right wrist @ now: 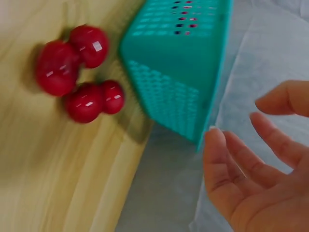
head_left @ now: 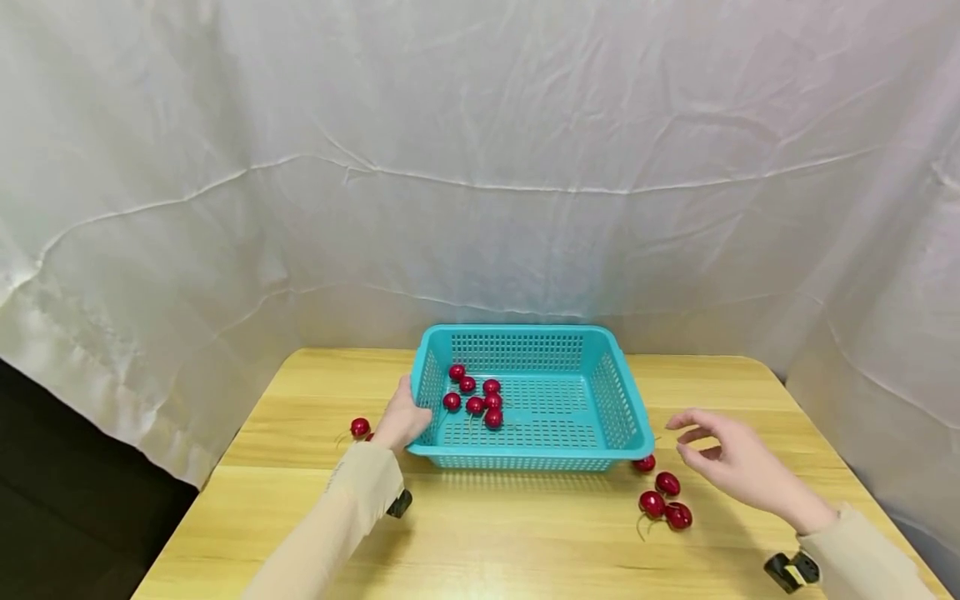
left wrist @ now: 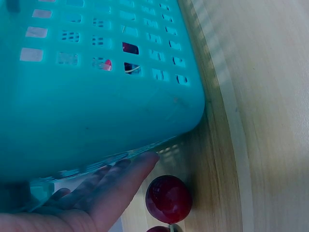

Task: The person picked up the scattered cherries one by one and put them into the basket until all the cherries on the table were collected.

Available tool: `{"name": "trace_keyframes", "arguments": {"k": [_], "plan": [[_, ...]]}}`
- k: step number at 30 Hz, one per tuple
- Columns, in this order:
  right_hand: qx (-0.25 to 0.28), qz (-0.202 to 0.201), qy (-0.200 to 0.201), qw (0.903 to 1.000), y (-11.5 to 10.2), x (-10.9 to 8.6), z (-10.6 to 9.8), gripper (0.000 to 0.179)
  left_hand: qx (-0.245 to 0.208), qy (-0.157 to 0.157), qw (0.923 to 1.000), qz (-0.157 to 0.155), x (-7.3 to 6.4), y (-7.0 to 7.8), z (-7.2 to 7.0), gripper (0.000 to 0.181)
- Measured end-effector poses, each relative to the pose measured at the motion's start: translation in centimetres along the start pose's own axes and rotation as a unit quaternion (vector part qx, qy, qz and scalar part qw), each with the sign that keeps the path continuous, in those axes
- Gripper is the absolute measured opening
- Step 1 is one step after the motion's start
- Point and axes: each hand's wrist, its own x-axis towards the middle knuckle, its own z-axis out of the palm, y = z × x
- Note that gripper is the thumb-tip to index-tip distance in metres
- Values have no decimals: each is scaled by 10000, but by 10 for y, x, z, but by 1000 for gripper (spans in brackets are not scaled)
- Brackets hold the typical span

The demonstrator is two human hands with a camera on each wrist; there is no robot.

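Note:
A turquoise perforated plastic basket (head_left: 517, 453) sits at the far middle of the table with several red cherries (head_left: 493, 418) in its left half. My left hand (head_left: 399, 417) holds its left side, thumb over the rim and fingers along the outer wall. Close beside that hand lie cherries with stems (head_left: 360, 427), one plain in the left wrist view (left wrist: 169, 199). My right hand (head_left: 738, 467) hovers off the basket's right side, fingers loosely bent and nothing between them. Several cherries (head_left: 678, 517) lie below and left of it, by the basket's front right corner.
The light wooden table (head_left: 517, 542) has rounded back corners. A pale cloth curtain (head_left: 525, 208) hangs close behind the basket and at both sides. Something dark (head_left: 67, 492) stands past the table's left edge.

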Motion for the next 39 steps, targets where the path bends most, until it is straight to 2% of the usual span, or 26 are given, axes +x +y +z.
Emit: {"name": "trace_keyframes", "arguments": {"k": [5, 9, 15, 18, 24, 32, 39], "plan": [[-274, -191, -554, 9979, 14, -9, 7, 25, -59, 8, 10000, -16, 0, 0, 1, 74], [-419, -551, -908, 9935, 24, -14, 13, 27, -54, 47, 10000, -12, 0, 0, 0, 71], [-368, -841, -1302, 9872, 30, -20, 21, 29, -29, 57, 10000, -9, 1, 0, 0, 72], [-274, -842, -1551, 9839, 30, -22, 23, 29, -19, 47, 10000, 15, 1, 0, 0, 73], [-175, -547, -2068, 9767, 29, -23, 28, 26, -29, 38, 10000, 9, 1, -1, -1, 73], [-387, -560, -1946, 9785, 28, -22, 33, 25, 41, 69, 10000, -4, 2, -2, 0, 71], [-633, -315, -1922, 9788, 28, -21, 36, 25, 17, 74, 10000, -6, 2, -2, 0, 71]]}}
